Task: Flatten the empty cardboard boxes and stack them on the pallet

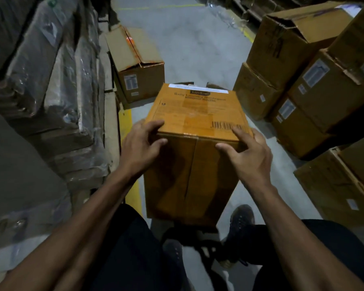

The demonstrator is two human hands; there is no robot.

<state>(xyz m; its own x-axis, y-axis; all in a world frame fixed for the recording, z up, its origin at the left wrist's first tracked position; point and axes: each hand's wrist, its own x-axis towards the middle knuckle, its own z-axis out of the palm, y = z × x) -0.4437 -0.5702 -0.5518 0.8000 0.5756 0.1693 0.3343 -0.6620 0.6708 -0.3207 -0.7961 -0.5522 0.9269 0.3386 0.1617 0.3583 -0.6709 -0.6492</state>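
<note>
The box (194,131) stands on the floor (189,45) in the middle of the view, just ahead of the person's shoes (241,219), still fully formed. Its labelled face is up and a taped seam runs down the near side. The left hand (140,147) grips the near top corner at about 9 o'clock of the box, fingers (156,124) curled over onto the top face and thumb on the near side. The right hand (247,151) holds the opposite near corner at about 3 o'clock, index finger lying on the top by the barcode and thumb pressed on the near face; the other fingers wrap the right edge, so both hands are clamped on the box.

The step in hand looks like turning or tipping the box to reach a sealed end. To do it well, I would keep the corner grips symmetrical and roll the box toward the body. Then split the tape along the seam before pushing the walls flat, rather than crushing it closed, which would buckle the panels and make a poor stack.

More boxes stand at 2 to 4 o'clock (315,85), one open-flapped box at 11 o'clock (139,76). Wrapped flat cardboard (51,91) sits at 9 o'clock; whether a pallet lies under it I cannot tell.
</note>
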